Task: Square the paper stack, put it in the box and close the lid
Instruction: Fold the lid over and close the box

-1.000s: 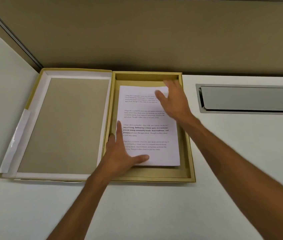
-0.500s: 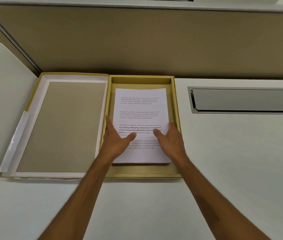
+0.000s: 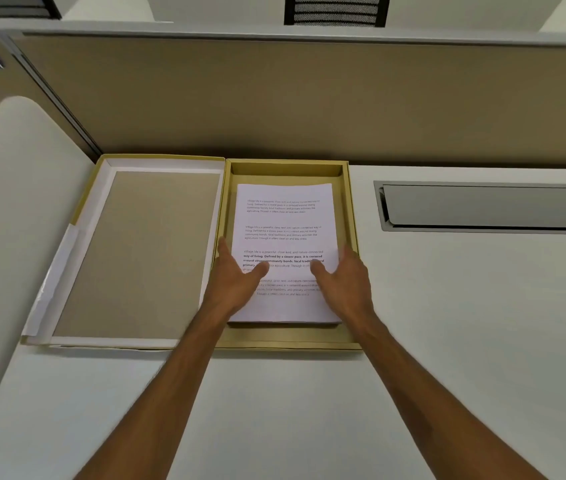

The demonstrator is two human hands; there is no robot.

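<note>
The paper stack (image 3: 285, 251) lies flat inside the box (image 3: 351, 237), in the middle of the frame, with a strip of bare box floor showing beyond its far edge and another along its near edge. Its visible edges line up cleanly, so the squaring looks done, or all but done, and the placing step is complete.

Both hands are spread open and clasp nothing. The left hand (image 3: 236, 282) rests on the left side of the stack, its thumb on the printed sheet and its fingers along the stack's left edge by the box wall. The right hand (image 3: 343, 282) mirrors it on the right side, thumb on the sheet and fingers along the right edge. Together they seem to press inward on the long sides, a last nudge to centre or tidy the sheets.

What remains is the lid (image 3: 136, 251). It lies open and flat on the bench (image 3: 447, 306) at centre left of the frame, inside face up, joined to the box along its left wall. Neither hand touches it. To finish, the hands must leave the stack, and the lid must swing over to the right and seat down on the box.
</note>
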